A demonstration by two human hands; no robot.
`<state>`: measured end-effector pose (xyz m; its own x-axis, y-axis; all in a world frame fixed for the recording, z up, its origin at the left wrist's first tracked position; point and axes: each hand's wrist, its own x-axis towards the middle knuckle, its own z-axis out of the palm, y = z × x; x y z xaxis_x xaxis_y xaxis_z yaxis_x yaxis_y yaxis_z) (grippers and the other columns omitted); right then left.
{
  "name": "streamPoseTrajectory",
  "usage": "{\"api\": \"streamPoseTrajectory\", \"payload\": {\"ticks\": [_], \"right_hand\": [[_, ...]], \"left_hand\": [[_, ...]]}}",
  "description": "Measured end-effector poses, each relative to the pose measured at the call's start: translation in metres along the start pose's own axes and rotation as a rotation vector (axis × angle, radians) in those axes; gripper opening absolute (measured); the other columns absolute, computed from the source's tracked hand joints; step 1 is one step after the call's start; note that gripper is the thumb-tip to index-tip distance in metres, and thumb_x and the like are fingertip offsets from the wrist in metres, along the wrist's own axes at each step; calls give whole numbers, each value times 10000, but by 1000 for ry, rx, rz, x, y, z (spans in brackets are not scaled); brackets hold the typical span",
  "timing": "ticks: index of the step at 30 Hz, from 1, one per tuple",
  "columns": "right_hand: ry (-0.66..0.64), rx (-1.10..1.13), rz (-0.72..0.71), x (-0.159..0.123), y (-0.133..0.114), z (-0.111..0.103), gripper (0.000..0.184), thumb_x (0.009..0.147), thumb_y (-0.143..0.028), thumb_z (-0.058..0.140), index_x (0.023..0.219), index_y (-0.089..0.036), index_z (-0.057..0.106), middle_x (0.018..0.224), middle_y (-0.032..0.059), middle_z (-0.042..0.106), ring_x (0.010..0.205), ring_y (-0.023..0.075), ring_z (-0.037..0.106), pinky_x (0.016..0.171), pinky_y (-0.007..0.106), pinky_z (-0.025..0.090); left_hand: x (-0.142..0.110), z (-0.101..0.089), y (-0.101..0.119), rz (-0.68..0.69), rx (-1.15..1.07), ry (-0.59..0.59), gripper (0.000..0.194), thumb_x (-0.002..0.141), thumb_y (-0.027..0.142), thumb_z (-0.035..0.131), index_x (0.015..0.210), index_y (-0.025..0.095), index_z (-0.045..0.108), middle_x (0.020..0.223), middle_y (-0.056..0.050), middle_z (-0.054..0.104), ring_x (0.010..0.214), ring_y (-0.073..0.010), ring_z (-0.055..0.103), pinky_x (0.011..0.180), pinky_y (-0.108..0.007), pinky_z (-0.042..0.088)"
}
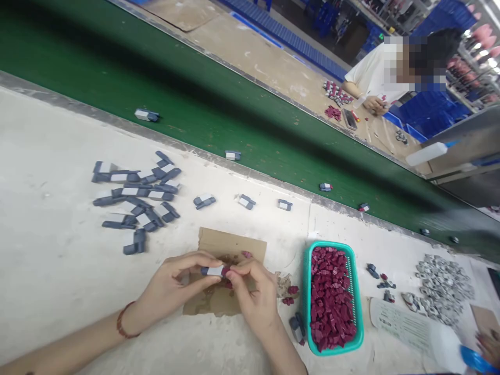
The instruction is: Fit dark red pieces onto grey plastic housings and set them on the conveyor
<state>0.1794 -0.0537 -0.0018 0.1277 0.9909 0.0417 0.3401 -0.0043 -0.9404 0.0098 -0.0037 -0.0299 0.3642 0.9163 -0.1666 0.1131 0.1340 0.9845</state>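
My left hand (177,284) pinches a small grey-and-white plastic part (214,271) between thumb and fingers. At the part's right end, my right hand (252,289) grips a small maroon plastic piece (225,270), which touches the grey-and-white part. Both hands are over a stained piece of cardboard (234,244). A loose maroon piece (246,254) lies on the cardboard behind my right fingers. To the right stands a green basket (354,302) full of maroon pieces (330,297).
Several grey-and-white parts (136,192) are piled at left. A green conveyor belt (187,130) carries spaced-out parts. A plastic bottle (410,328) lies beside a heap of pale pieces (445,281) at right. Across the belt sits a co-worker (375,67); another hand (490,344) shows at the right edge.
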Motion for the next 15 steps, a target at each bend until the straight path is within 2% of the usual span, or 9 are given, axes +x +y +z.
{"api": "streamPoseTrajectory", "payload": {"ticks": [3,5,7,9,11,13,15], "right_hand": [[62,46,23,-5,0,3,184,881,-261,578,714,-194,614,659,9,661,611,145,624,584,237,497],[81,33,40,-8,-3,-1,185,885,-264,574,719,-192,615,669,8,662,619,142,624,597,233,495],[39,-59,56,-11,-8,-16,178,894,-255,564,740,-193,626,684,8,662,623,139,617,589,225,485],[-8,-211,68,-14,-13,-43,154,903,-231,548,784,-198,641,716,14,661,637,143,608,580,226,474],[78,-389,70,-19,-12,-77,147,909,-200,509,860,-207,647,796,34,660,700,164,612,608,247,481],[250,-630,87,-27,-2,-111,170,895,-187,486,932,-214,649,924,73,653,839,217,616,715,316,496],[318,-854,114,-35,14,-139,201,871,-189,479,958,-223,658,965,90,639,903,260,607,764,377,493]], "left_hand": [[1,2,1,-15,51,-20,137,669,387,774,752,279,765,825,-46,773,766,-263,712,693,-319,597],[7,5,6,-32,61,-104,171,661,418,776,748,270,764,815,-52,775,752,-266,712,673,-314,597],[18,9,13,-37,73,-231,191,673,426,768,758,256,765,805,-57,776,740,-262,710,673,-310,593],[38,14,22,-13,95,-322,226,706,439,742,806,238,767,844,-66,777,773,-262,708,702,-312,586],[68,17,28,46,133,-292,297,724,478,715,853,214,757,924,-82,769,833,-268,701,745,-318,573],[104,19,31,118,198,-167,374,715,522,695,882,190,732,993,-98,753,875,-272,691,789,-326,556],[143,22,30,179,299,-67,400,760,503,638,973,170,699,1029,-103,742,896,-267,685,813,-333,542]]}}
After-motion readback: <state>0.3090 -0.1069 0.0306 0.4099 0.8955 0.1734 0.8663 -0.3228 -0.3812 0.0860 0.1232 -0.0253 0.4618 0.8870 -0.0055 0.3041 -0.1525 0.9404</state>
